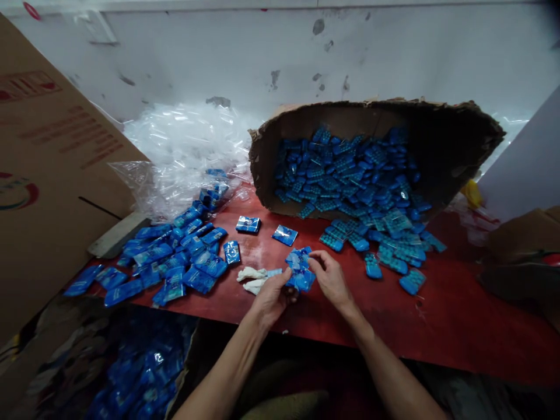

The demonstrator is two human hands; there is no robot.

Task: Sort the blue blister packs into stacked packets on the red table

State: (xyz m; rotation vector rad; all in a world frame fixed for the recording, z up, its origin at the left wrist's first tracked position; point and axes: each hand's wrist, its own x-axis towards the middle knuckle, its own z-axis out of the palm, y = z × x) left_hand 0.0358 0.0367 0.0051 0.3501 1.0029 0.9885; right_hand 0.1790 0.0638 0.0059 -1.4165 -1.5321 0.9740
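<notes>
Over the front of the red table, my left hand [276, 294] is closed on some flat blue printed cards [301, 268]; their exact kind is not clear. The fingers of my right hand [329, 277] pinch the right edge of the same cards. Just left of my left hand lies a white glove-like cloth [254, 274]. Beyond the hands are a blue packet [284, 235] and a small stack of blue packets [248, 224], with another blue packet [231, 252] nearer on the left.
A cardboard box [258, 175] on its side spills blue studded packs [350, 169] onto the red table [459, 326]. Wrapped blue packets [175, 256] are heaped at left, before clear plastic bags [188, 151]. A large carton [56, 146] stands far left. More blue packets [144, 361] lie below the edge.
</notes>
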